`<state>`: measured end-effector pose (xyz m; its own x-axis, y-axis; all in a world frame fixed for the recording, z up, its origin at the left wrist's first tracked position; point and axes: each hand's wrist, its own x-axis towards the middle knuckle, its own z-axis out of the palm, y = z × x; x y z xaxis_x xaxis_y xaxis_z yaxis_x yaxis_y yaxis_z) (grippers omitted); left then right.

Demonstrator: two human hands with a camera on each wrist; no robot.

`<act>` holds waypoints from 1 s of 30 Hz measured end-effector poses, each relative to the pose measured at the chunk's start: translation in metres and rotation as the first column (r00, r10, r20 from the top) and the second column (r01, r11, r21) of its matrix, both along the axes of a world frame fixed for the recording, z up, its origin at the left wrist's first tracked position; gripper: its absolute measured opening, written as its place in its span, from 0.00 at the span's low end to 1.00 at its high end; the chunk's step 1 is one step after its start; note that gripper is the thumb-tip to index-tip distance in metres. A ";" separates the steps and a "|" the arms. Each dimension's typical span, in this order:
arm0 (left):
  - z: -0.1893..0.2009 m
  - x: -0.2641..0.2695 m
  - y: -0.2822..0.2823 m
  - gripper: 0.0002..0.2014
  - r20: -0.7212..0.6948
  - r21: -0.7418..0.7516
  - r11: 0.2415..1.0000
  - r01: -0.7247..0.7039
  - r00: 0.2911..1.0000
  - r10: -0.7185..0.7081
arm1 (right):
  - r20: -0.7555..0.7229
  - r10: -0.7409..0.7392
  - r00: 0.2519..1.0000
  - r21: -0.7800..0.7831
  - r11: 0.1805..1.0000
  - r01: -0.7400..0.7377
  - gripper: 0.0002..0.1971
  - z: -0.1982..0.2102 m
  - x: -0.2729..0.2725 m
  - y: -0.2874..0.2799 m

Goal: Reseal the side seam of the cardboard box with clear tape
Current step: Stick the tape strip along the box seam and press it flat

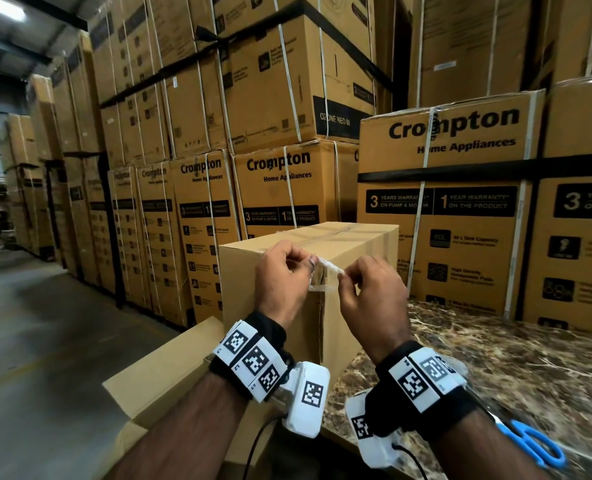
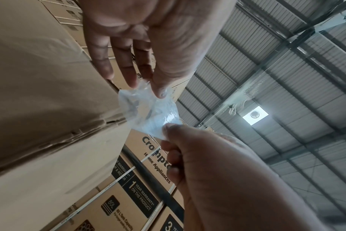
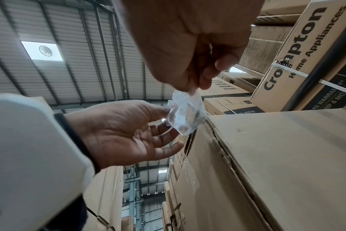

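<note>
— What's around you, biggest first?

— Stacks of tall brown corrugated cartons (image 1: 450,202), strapped with white bands and black tape. They read "Crompton Home Appliances", "3 years warranty on pump & motor", "1 year warranty on the product"; one says "Ozone Neo 80".

— And the box you're working on?

— A plain brown cardboard box (image 1: 249,271) stands on a brown marbled stone slab (image 1: 495,358), right in front of me. Its vertical side seam (image 1: 321,327) gapes slightly, edges ragged, and glossy clear tape shows along its top.

— Your hands?

— My left hand (image 1: 280,278) and right hand (image 1: 370,296) each pinch one end of a short crumpled strip of clear tape (image 1: 324,277) between thumb and fingertips, stretched just before the seam's upper end. My left hand's other fingers are loosely spread.

— Anything smaller?

— Blue-handled scissors (image 1: 533,445) lie on the slab beside my right wrist.
</note>
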<state>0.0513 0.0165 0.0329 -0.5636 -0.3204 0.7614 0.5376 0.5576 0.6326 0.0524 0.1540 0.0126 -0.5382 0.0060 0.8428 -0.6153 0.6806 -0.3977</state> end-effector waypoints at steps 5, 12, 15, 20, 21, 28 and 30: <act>0.002 0.005 0.005 0.05 -0.019 0.023 1.000 -0.002 1.000 0.002 | -0.002 -0.013 1.000 -0.006 1.000 0.013 0.04 0.002 0.004 -0.002; 0.001 0.011 0.007 0.04 -0.046 0.047 0.998 -0.039 0.998 0.041 | -0.030 -0.019 0.999 0.002 1.000 0.019 0.07 0.004 0.008 -0.004; 0.003 0.010 0.010 0.04 -0.043 0.069 0.996 -0.047 0.998 0.050 | -0.016 -0.005 1.000 0.000 1.000 0.005 0.08 0.007 0.011 -0.006; 0.001 0.009 0.009 0.04 -0.035 0.083 0.995 -0.053 0.998 0.056 | 0.019 0.000 1.000 -0.004 1.000 0.000 0.07 0.006 0.010 -0.005; -0.001 0.009 0.009 0.04 -0.030 0.085 0.995 -0.054 0.998 0.057 | 0.028 0.002 1.000 -0.006 1.000 -0.001 0.07 0.005 0.009 -0.006; 0.004 0.003 -0.010 0.04 0.007 0.259 0.964 -0.058 0.998 0.058 | 0.111 0.019 0.994 -0.069 0.998 -0.011 0.12 -0.006 0.006 -0.001; 0.008 0.001 -0.017 0.04 -0.007 0.267 0.963 -0.044 0.999 0.047 | 0.114 0.033 0.993 -0.065 0.998 -0.026 0.12 -0.006 0.006 -0.001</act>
<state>0.0522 -0.0008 0.0411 -0.5346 -0.5377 0.6520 0.5246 0.3938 0.7549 0.0588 0.1534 0.0067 -0.6324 0.0397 0.7736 -0.5823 0.6343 -0.5086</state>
